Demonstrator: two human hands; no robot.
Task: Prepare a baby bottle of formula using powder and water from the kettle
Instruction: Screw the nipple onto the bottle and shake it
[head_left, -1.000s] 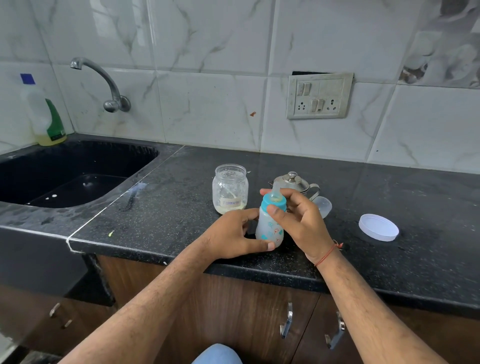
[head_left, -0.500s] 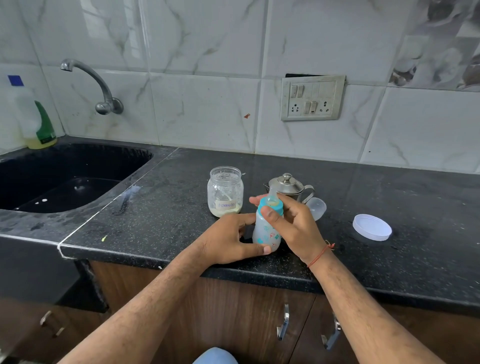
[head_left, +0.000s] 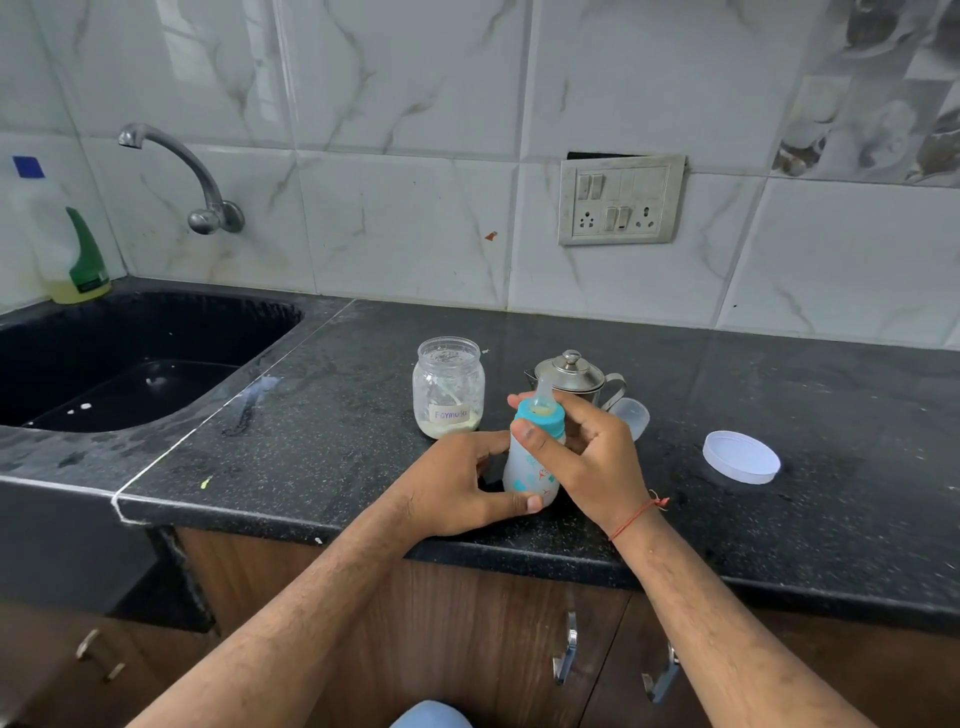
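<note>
A small baby bottle (head_left: 530, 470) with a teal collar and clear teat stands upright on the black counter (head_left: 337, 431) near its front edge. My left hand (head_left: 457, 483) grips the bottle's base from the left. My right hand (head_left: 587, 457) curls round the teal collar at the top, thumb in front. Behind the bottle stands a small steel kettle (head_left: 569, 374) with its lid on. To its left is an open glass jar (head_left: 448, 387) labelled formula, with a little powder at the bottom.
A clear bottle cap (head_left: 631, 415) lies right of the kettle. The jar's white lid (head_left: 740, 457) lies further right. A black sink (head_left: 130, 358) with a tap (head_left: 192, 176) fills the left; a dish soap bottle (head_left: 67, 244) stands at its back corner.
My hands stay on the bottle; my right hand's fingers have shifted round the teal collar. The camera has moved slightly.
</note>
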